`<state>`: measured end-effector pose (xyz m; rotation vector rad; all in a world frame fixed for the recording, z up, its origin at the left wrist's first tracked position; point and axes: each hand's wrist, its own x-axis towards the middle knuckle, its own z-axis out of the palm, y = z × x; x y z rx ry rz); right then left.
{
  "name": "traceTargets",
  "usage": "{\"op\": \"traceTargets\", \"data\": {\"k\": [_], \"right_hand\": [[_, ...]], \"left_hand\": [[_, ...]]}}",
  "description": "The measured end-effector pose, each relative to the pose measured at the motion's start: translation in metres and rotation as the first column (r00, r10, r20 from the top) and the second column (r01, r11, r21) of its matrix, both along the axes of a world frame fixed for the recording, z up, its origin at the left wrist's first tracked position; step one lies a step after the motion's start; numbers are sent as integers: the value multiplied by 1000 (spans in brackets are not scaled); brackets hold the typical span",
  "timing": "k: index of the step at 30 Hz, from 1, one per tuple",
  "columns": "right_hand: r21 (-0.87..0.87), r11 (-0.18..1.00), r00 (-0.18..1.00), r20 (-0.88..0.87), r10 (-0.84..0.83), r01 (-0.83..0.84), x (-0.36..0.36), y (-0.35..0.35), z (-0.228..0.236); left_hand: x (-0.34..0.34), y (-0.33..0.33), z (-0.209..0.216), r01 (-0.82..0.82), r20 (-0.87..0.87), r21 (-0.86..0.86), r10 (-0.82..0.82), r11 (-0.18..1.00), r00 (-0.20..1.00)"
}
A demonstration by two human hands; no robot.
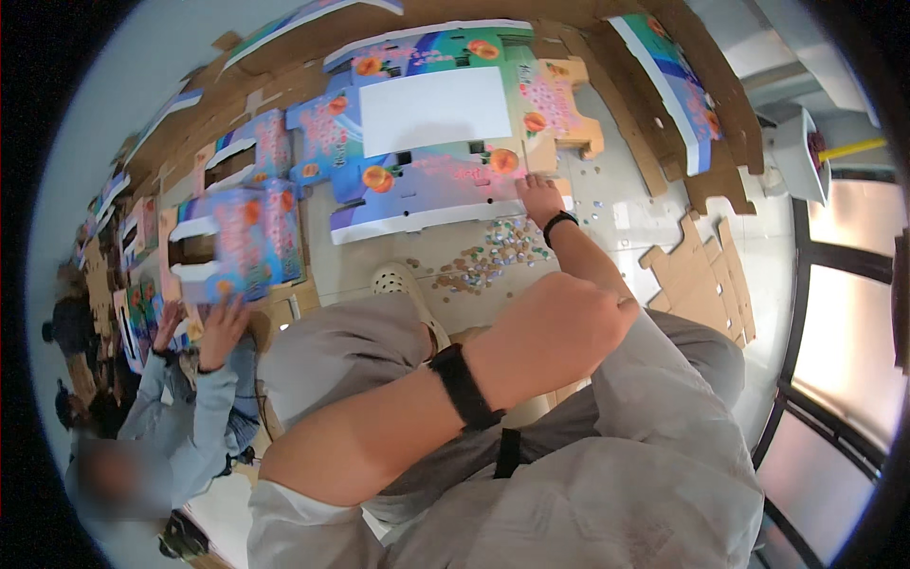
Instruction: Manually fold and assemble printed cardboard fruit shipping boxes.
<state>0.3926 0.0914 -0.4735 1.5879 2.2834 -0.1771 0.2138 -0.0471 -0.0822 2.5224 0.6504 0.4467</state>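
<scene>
A printed cardboard carton blank (436, 106) lies flat on the floor ahead of me, blue, purple and green with orange fruit pictures and a white panel. My right hand (542, 195) rests on its near right corner, fingers stretched out. Across my right forearm, close to the sleeve, sits my left hand (569, 327), closed in a fist. Its fingertips are turned away, so anything inside it is hidden. Small round cardboard scraps (498, 256) are scattered on the floor just below the blank.
At the left a co-worker's hands (223, 332) touch a folded printed box (237, 237), with more boxes behind. Brown cardboard pieces (703, 275) lie to the right. Another printed blank (668, 85) lies at the upper right, near a white bin (801, 156).
</scene>
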Motion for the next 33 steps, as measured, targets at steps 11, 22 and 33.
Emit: {"op": "traceTargets", "data": {"k": [11,22,33], "right_hand": [[-179,978,978,194,-70,105,-95,9,80],[-215,916,853,-481,204,-340,-218,-15,76],[-774,615,561,-580,-591,-152,-354,-42,46]], "left_hand": [[1,0,-9,-78,203,-38,84,996,976],[-29,-8,8,-176,270,98,144,979,952],[-71,1,30,-356,298,120,308,927,903]]}}
